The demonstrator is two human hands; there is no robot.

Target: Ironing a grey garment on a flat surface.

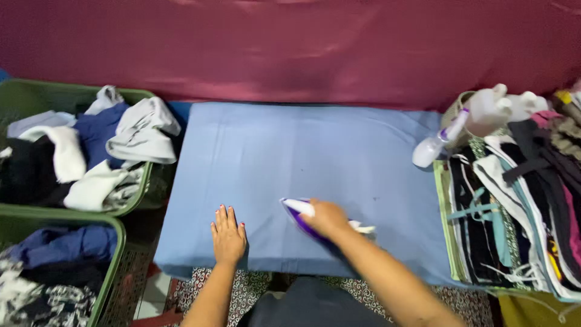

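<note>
— Two hands are on the worktop (272, 151), both yours. What has the right hand (327, 219) got?

— Your right hand is closed around the handle of the purple and white iron (298, 211). Its fingers wrap over the top, so only the pointed nose shows, sticking out past your knuckles toward the left. The soleplate sits flat on the blue cloth, near the front edge.

— And the left hand (228, 236)?

— Your left hand lies flat, fingers spread and straight, palm pressing the blue cloth. It holds nothing. It rests just beside the iron's nose, not touching it.

— Farther out?

— To your left, two green baskets (130, 200) hold crumpled clothes in white, grey and navy. To your right, a pile of folded garments (514, 206) lies beside the worktop, and a white spray bottle (437, 145) with a purple neck leans at its far corner. Beyond everything hangs a dark red cloth (302, 48).
</note>
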